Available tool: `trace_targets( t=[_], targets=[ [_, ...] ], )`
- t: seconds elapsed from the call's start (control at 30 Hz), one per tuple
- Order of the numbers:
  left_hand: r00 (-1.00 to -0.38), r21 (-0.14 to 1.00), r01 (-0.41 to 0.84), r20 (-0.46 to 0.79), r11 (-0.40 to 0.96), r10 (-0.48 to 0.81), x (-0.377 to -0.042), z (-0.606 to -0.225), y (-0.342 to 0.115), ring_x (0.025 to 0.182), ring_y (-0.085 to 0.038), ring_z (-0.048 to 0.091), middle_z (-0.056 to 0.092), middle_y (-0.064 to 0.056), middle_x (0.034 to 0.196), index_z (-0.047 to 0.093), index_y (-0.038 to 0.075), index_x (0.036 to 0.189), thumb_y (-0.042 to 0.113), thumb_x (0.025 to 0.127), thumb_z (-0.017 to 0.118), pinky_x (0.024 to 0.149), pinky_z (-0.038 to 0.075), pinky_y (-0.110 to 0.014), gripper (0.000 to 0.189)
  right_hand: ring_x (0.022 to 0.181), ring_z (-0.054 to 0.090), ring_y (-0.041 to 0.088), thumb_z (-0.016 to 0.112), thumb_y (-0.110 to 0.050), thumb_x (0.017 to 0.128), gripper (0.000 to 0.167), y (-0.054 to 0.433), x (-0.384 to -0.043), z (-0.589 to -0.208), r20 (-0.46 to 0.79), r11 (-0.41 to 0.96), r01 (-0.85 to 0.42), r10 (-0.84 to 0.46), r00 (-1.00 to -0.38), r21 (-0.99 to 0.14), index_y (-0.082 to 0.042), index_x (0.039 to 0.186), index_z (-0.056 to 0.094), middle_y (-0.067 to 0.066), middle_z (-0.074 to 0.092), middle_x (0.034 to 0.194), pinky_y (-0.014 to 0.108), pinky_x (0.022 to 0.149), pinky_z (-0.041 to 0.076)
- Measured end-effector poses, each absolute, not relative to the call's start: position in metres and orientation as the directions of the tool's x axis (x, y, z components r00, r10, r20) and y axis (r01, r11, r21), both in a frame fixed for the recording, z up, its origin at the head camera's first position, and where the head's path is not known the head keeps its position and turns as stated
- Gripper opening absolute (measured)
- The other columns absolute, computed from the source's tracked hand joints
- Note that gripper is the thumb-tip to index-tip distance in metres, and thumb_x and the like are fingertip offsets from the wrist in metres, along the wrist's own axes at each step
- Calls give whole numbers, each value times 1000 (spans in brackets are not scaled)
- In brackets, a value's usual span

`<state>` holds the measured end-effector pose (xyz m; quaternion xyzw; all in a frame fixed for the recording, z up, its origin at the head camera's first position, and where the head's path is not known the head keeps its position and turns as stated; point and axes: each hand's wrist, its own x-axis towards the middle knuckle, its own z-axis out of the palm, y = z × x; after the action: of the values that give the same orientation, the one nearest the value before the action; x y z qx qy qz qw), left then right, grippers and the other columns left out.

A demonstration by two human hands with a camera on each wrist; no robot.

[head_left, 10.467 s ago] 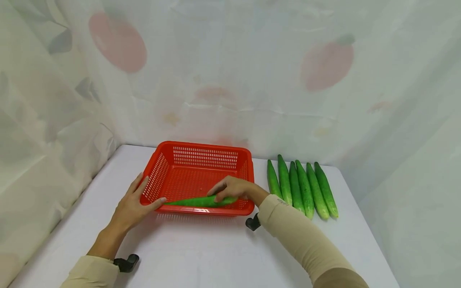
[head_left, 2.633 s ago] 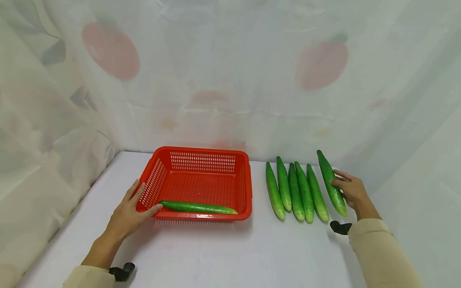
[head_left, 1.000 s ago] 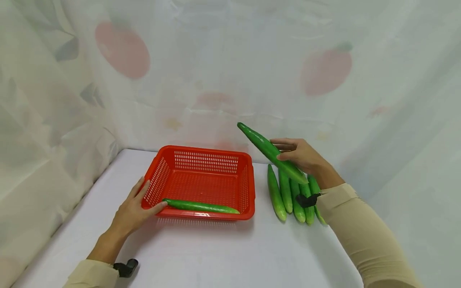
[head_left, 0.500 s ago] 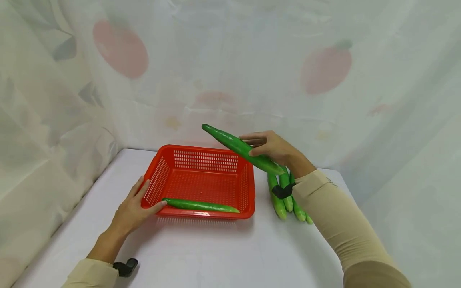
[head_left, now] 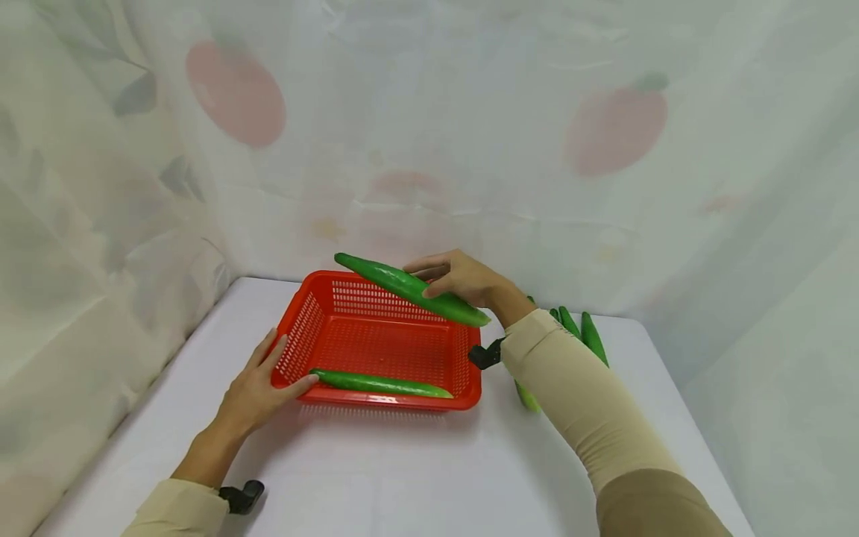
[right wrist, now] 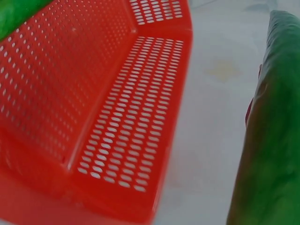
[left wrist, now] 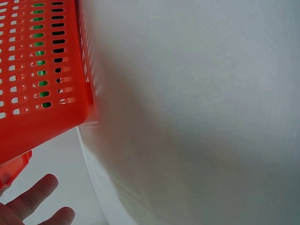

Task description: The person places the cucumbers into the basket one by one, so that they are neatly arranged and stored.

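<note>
Above the back right of a red perforated plastic basket [head_left: 382, 401], my right hand [head_left: 466, 277] holds a long green cucumber [head_left: 385, 276], thumb on the near side. The cucumber slants, its dark tip up and to the left; in the right wrist view it fills the right edge. Another cucumber [head_left: 382, 383] lies inside along the basket's front wall, and its green shows through the slots in the left wrist view. My left hand [head_left: 251, 395] rests at the basket's front left corner, fingers straight and spread along the left rim, thumb at the front rim.
On the right of the white table [head_left: 429, 470] lie several more cucumbers [head_left: 593, 339], mostly hidden behind my right sleeve [head_left: 577, 395]. A pale printed curtain [head_left: 429, 134] stands behind the table and along both sides.
The right hand picked up the rightmost cucumber from the row, carried it left and has now lowered it slightly over the basket. Earlier it laid the first cucumber inside. The left hand stays put.
</note>
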<state>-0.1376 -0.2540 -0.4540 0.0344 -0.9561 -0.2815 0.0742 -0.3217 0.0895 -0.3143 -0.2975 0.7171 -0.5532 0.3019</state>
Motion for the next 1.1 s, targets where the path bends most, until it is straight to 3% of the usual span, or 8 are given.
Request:
trace_targets(
  t=[0.43, 0.73, 1.1],
  targets=[
    [-989, 549, -22, 110, 836, -98, -139, -455, -248, 128, -53, 33, 8, -7, 160, 18, 9, 155, 68, 80, 63, 90, 33, -71, 105, 127, 45, 22, 71, 6, 81, 49, 56, -326, -355, -245, 320, 0, -724, -645, -947, -16, 125, 67, 5, 55, 133, 35, 91, 47],
    [-989, 532, -14, 116, 847, -89, -138, -455, -244, 128, -53, 33, 8, -6, 161, 19, 8, 155, 68, 80, 62, 91, 33, -71, 104, 121, 49, 21, 71, 7, 80, 49, 45, -324, -387, -311, 359, 35, -752, -582, -933, -16, 123, 69, 2, 59, 127, 35, 86, 51],
    [-989, 538, -22, 109, 843, -96, -136, -453, -244, 127, -53, 34, 9, -7, 160, 19, 10, 155, 68, 80, 62, 90, 33, -71, 104, 120, 52, 21, 72, 6, 81, 46, 39, -318, -414, -341, 423, -29, -768, -542, -906, -15, 122, 69, 2, 61, 124, 33, 85, 51]
  ],
)
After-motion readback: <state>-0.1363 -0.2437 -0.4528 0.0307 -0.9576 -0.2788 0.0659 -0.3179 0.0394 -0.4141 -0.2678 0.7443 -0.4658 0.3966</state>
